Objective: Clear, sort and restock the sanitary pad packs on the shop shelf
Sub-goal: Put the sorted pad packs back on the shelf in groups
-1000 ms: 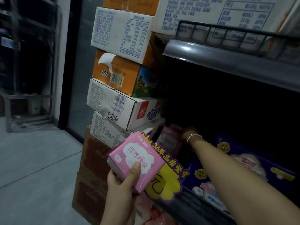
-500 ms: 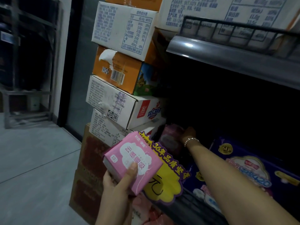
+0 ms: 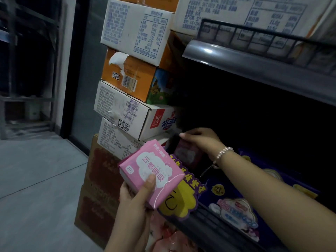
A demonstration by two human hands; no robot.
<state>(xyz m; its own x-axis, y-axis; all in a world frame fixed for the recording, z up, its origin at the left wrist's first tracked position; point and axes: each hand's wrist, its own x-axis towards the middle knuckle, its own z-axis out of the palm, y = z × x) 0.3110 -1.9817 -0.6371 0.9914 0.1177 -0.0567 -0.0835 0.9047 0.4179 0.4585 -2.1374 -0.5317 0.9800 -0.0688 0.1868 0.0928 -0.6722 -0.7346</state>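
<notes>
Shadow hides most of the shelf (image 3: 254, 224). Right hand (image 3: 201, 140) at 1 o'clock grips a dim pack (image 3: 187, 155) on it; left hand (image 3: 134, 200) at 6 o'clock clasps a pink pack (image 3: 151, 171), thumb on top.

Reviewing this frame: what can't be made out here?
- Dark shelf bay, head view: its back is lost in shadow, so the stock there is unreadable.
- Darker pink pad pack under the right hand: shaded and partly covered by fingers; print illegible.
- Pale pink pad pack in the left hand: the thumb covers part of its label.
- Blue printed packs: partly hidden behind the forearm.
</notes>
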